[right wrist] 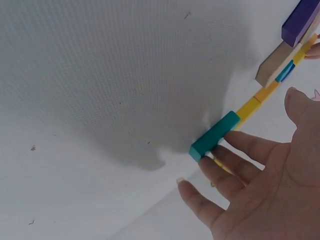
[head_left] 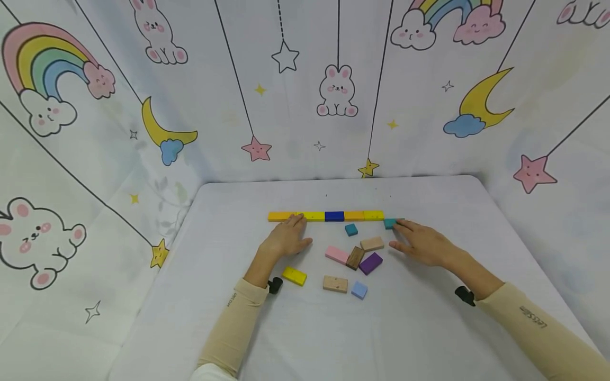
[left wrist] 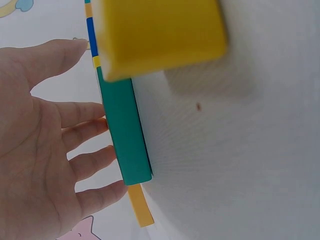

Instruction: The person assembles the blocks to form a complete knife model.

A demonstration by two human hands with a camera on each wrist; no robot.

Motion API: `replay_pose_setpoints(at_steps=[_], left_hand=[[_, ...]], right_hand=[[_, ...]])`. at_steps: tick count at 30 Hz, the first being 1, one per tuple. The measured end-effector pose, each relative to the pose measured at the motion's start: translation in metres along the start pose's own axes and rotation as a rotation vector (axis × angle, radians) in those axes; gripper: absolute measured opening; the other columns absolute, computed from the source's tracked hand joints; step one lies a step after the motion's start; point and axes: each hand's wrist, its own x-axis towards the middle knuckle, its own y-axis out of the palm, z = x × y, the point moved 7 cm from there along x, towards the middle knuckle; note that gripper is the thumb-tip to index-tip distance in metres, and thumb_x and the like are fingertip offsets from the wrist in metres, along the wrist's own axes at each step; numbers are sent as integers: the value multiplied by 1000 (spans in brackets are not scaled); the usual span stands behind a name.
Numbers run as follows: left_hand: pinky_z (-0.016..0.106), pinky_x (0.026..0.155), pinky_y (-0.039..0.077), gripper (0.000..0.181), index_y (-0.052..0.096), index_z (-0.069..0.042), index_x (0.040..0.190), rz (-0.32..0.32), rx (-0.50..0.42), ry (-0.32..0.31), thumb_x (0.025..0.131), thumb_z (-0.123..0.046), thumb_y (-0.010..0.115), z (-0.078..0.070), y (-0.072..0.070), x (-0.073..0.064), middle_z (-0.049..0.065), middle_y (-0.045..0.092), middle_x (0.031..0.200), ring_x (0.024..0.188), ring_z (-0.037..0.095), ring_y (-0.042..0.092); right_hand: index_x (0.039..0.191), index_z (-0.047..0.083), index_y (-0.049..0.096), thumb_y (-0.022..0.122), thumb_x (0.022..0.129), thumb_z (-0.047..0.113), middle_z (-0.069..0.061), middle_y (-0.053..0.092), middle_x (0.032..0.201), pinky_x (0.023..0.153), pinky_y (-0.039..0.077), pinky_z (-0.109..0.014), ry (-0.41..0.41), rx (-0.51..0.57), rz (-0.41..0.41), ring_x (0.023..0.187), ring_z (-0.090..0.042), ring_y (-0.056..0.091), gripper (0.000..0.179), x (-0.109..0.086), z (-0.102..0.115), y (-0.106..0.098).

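A straight row of blocks runs across the table, with a yellow block [head_left: 313, 216], a dark blue block [head_left: 334, 216] and an orange block [head_left: 354, 216] in it. My left hand [head_left: 285, 237] lies over the row's left part, fingers extended. In the left wrist view those fingertips are right at the edge of a green block [left wrist: 122, 132], which the hand hides in the head view. At the row's right end is a teal block [head_left: 389, 224]. My right hand [head_left: 424, 242] touches its side with extended fingertips, as the right wrist view shows [right wrist: 215, 135].
Nearer than the row lie loose blocks: a small teal one [head_left: 351, 229], pink [head_left: 337, 255], brown [head_left: 355, 258], purple [head_left: 370, 263], light blue [head_left: 359, 290], two pale wooden ones [head_left: 335, 284] and a yellow one [head_left: 294, 275] by the left wrist. A patterned curtain [head_left: 305, 106] hangs behind.
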Motion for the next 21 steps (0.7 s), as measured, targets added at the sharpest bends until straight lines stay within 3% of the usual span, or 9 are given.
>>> replay_pose_setpoints(at_steps=[21], left_hand=[[48,129,23,72,36,-6,162,-1,-18,-5,107,-49,56,0,0,-1,11,26,172,159,32,22]], right_hand=[[152,-8,45,54,108,46,-32,42,156,115,40,-65,0,17,-12,141,-52,45,70,3,-5,-3]])
